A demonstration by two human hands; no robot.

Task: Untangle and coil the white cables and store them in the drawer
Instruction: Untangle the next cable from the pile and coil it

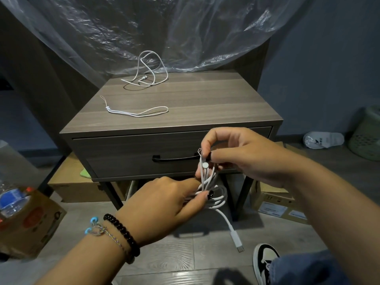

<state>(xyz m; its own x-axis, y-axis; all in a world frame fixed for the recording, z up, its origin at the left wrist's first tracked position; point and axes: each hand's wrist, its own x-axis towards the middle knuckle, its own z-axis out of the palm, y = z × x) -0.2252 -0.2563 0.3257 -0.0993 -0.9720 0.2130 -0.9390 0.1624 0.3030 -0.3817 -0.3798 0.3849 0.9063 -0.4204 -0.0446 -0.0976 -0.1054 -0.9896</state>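
Note:
My left hand (164, 204) grips a coiled white charging cable (218, 197) in front of the drawer (133, 155), which is closed. The cable's plug end (236, 239) hangs down toward the floor. My right hand (240, 153) pinches a thin white strap with a round button (205, 165) at the top of the coil. A tangled white cable (148, 73) lies at the back of the nightstand top (205, 103). A white lanyard cord (135, 112) lies flat nearer the front left.
Clear plastic sheeting (185, 33) hangs behind the nightstand. Cardboard boxes (30, 221) stand on the floor at left, under the stand and at right. A water bottle (10, 200) sits at left. A slipper (322, 139) and basket (368, 134) are at right. My shoe (265, 262) is at the bottom.

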